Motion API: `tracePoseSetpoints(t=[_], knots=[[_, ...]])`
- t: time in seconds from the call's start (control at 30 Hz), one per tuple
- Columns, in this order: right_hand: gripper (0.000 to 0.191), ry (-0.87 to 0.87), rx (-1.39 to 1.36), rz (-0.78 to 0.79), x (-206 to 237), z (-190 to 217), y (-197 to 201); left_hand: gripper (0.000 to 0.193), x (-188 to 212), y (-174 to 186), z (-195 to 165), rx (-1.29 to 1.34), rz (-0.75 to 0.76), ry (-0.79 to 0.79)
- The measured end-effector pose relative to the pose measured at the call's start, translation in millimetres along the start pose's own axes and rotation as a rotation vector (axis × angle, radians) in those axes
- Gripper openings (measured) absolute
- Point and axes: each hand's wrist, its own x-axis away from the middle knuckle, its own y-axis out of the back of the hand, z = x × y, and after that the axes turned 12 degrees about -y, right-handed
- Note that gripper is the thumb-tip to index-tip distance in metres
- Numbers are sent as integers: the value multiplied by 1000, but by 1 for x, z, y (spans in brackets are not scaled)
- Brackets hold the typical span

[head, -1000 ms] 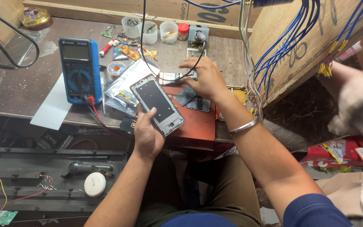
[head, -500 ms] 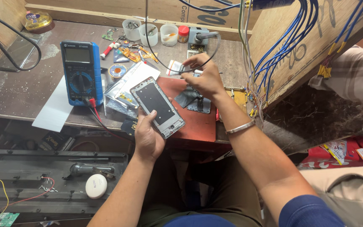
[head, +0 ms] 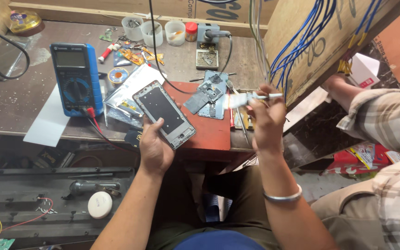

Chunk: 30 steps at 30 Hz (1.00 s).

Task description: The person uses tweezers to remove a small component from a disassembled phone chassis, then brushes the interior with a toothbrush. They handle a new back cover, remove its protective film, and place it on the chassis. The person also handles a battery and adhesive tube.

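Left hand [head: 156, 148] cradles an opened phone frame [head: 164, 113], dark inner side up, over the near edge of the red mat [head: 209, 132] on the tabletop [head: 15, 102]; its grip is wrapped around the frame's lower end. Right hand [head: 265, 118] pinches a small white tube [head: 244, 98] with a fine tip, raised right of the mat. Stripped phone back [head: 211, 92] lies on the mat. Blue multimeter [head: 76, 78] stands left. Judged step: tube picked up, nothing yet applied. Bringing the tip to the frame would call for steady aim.
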Motion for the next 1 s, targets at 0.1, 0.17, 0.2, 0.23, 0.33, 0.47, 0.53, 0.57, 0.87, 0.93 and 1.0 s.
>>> tracePoseSetpoints(t=[0.1,0.17,0.2,0.23,0.33,0.47,0.53,0.57,0.87,0.93,1.0], knots=[[35,-53,-178,-12,32,15,17,55,1,-4,-3,14,28,5],[37,-224,-405,73,48,24,22,55,0,-6,-5,5,36,17],[38,-366,-547,149,55,30,26,55,0,-7,-6,-7,38,29],[40,-505,-688,225,61,34,28,55,0,-8,-6,-18,40,43],[35,-749,-603,166,73,31,28,66,-2,-11,-7,107,28,71],[25,-670,-559,284,74,15,29,68,-5,-13,-5,136,51,104],[19,-626,-339,242,69,10,31,65,-9,-13,-3,153,82,127],[16,-631,-249,235,65,9,31,64,-11,-13,-2,146,87,132],[22,-54,827,191,32,18,14,61,-14,-4,7,175,57,142],[23,-16,923,173,26,24,10,62,-12,-4,7,153,74,148],[21,45,916,196,21,28,7,63,-11,-5,7,135,44,159]])
